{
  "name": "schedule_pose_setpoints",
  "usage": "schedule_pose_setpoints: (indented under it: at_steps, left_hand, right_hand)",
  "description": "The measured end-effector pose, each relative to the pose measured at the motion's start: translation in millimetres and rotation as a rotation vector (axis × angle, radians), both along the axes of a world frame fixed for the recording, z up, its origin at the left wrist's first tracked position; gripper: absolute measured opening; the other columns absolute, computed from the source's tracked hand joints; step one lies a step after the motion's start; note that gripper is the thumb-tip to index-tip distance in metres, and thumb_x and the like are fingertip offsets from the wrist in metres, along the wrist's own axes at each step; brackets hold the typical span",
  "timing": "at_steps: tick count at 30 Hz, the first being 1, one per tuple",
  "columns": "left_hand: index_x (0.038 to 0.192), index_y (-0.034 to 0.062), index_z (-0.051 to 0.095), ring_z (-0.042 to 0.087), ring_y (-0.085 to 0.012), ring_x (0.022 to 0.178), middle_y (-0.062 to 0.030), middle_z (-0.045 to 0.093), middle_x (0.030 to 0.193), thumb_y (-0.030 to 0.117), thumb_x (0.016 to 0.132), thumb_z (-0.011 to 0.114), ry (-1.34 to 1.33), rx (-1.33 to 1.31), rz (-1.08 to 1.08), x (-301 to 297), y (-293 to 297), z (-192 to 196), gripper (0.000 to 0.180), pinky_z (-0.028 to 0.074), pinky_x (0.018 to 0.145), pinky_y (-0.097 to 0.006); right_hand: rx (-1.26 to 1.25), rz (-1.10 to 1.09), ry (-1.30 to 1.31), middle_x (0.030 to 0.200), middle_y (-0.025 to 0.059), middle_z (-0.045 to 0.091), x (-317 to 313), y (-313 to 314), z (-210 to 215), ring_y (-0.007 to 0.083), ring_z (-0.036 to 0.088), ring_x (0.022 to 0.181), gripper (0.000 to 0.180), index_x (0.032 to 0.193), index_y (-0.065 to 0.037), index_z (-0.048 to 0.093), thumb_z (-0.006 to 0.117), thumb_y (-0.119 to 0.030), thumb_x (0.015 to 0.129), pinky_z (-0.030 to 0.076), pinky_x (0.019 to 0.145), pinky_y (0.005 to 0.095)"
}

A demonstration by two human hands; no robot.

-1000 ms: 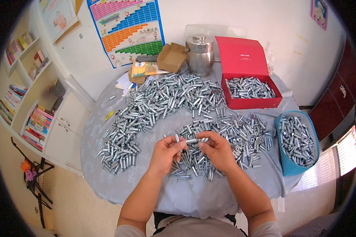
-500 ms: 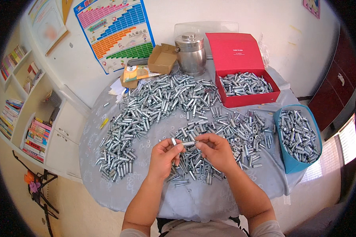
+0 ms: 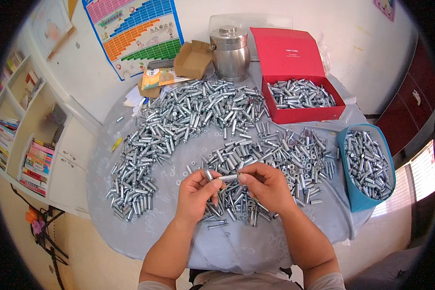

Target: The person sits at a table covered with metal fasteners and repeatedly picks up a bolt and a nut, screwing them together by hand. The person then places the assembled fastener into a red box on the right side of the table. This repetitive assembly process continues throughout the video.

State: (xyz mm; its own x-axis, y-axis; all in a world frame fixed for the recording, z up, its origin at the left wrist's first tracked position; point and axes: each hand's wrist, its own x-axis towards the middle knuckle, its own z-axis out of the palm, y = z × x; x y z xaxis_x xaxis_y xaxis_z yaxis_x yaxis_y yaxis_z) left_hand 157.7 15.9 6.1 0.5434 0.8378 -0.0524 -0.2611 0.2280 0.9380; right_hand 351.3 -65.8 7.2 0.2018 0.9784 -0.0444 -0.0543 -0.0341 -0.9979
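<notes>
My left hand and my right hand meet over the near middle of a round table covered with a pale cloth. Between their fingertips they hold one silver metal sleeve bolt, lying sideways. Another short silver piece sticks up from my left fingers. Under and around the hands lies a heap of silver bolts, sleeves and washers. A longer curved heap of the same parts runs along the left and far side.
A red open box holding metal parts stands at the far right, a blue basket full of parts at the right edge. A steel canister, cardboard box and booklet sit at the back. Shelves with books stand left.
The hands stay together on the bolt over the near heap. The view has shifted slightly, so the table sits a little lower and closer in the picture.
</notes>
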Motion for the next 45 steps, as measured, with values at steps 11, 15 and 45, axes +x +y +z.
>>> schedule_pose_setpoints:
  at_steps: [11,15,45]
  left_hand:
    - [0.105,0.0011,0.063,0.059,-0.0102,0.060,-0.0083,0.069,0.084,0.008,0.092,0.066,-0.005,0.014,0.012,1.5,-0.3,-2.3,0.014,0.049,0.049,-0.024]
    - [0.105,0.0012,0.063,0.059,-0.0103,0.061,-0.0085,0.069,0.084,0.008,0.092,0.066,-0.024,-0.029,0.015,0.6,-0.6,-3.9,0.015,0.050,0.049,-0.024]
    - [0.104,0.0008,0.065,0.056,-0.0073,0.060,-0.0083,0.070,0.084,0.011,0.094,0.064,0.063,0.009,0.056,3.8,-2.5,-3.3,0.014,0.046,0.046,-0.022]
  right_hand:
    - [0.142,-0.114,0.025,0.078,-0.0020,0.062,-7.7,-0.3,11.4,0.0037,0.053,0.067,0.016,0.106,-0.001,0.067,0.069,-0.009,0.093,0.044,0.058,0.0217]
    - [0.019,-0.021,-0.072,0.087,-0.0011,0.062,-1.0,0.6,4.2,0.0037,0.053,0.068,0.021,0.111,-0.003,0.066,0.070,-0.005,0.091,0.044,0.058,0.0210]
    - [0.345,-0.042,-0.707,0.104,0.0135,0.061,-5.9,1.9,4.2,0.0355,0.064,0.089,0.018,0.106,-0.006,0.061,0.067,-0.013,0.090,0.053,0.074,0.0423]
